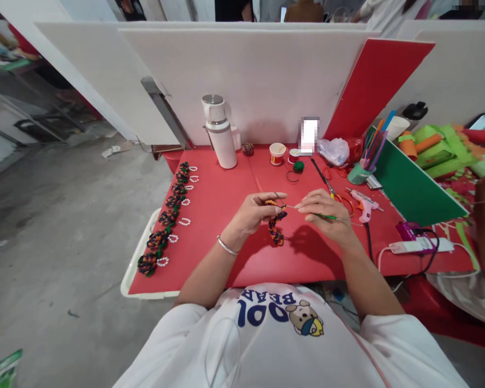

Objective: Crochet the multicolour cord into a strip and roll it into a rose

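Over the middle of the red tabletop (226, 231), my left hand (258, 212) pinches a strip of multicoloured crochet (275, 230) in orange and dark yarn, its curled end hanging below the fingers. My right hand (325, 214) is closed around a crochet hook (327, 217) with a green grip. The hook's metal tip reaches left to the top of the crochet, by my left fingertips. A strand of dark yarn passes over my left index finger. Along the left edge lies a row of dark multicoloured crocheted balls (157, 240) with white bead loops (173, 238).
At the back stand a white thermos (220, 134), a yarn ball (248, 149), a paper cup (277, 154), a thread spool (293, 156) and green yarn (298, 167). Scissors (339, 197), a pink glue gun (366, 206), a pen holder (359, 173) and a power strip (420, 246) lie right. White panels (246, 81) rise behind.
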`<state>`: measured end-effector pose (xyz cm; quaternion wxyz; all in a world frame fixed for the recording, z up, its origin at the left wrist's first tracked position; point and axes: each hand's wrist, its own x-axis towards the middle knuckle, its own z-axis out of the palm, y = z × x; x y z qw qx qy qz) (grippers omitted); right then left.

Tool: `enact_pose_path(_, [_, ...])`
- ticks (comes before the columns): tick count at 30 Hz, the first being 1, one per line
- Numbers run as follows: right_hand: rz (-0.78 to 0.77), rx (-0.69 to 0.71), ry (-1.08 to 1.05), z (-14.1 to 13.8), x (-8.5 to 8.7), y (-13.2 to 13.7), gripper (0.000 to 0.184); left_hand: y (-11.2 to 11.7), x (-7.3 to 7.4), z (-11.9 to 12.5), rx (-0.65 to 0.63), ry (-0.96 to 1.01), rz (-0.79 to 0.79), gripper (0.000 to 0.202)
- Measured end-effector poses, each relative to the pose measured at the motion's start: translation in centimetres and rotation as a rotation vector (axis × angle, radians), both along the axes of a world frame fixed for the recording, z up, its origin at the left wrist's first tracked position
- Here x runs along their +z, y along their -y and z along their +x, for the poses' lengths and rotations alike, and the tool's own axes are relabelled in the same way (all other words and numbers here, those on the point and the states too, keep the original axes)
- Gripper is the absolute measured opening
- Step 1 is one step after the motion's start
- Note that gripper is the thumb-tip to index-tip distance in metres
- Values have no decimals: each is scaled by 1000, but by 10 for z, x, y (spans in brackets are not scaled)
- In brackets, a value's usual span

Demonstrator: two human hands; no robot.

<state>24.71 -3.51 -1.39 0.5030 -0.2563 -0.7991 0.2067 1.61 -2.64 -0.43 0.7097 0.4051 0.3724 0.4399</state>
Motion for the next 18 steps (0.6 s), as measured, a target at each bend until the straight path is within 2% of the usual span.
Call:
enact_pose_path(6, [-169, 105, -111, 9, 2, -2, 14, 0, 1, -2, -39, -47, 7, 45])
enact_pose_path(9, [-336, 167, -274, 0, -13, -2, 13, 0, -2, 1, -70, -47, 12, 45])
enact_pose_path(12, [-512, 167, -514, -22, -37, 0, 24, 1, -6, 8, -56, -27, 55, 48])
enact_pose_path(14, [-557, 49, -608, -39, -50, 5, 33, 2, -9, 15, 8, -27, 113, 50])
enact_pose_path(16, [-448, -138, -642, -51, -55, 11, 31, 4, -12, 21, 122, -44, 176, 52])
enact_pose_path(18, [-289, -320, -509, -56, -53, 18, 23, 6, -14, 26, 248, -84, 231, 54])
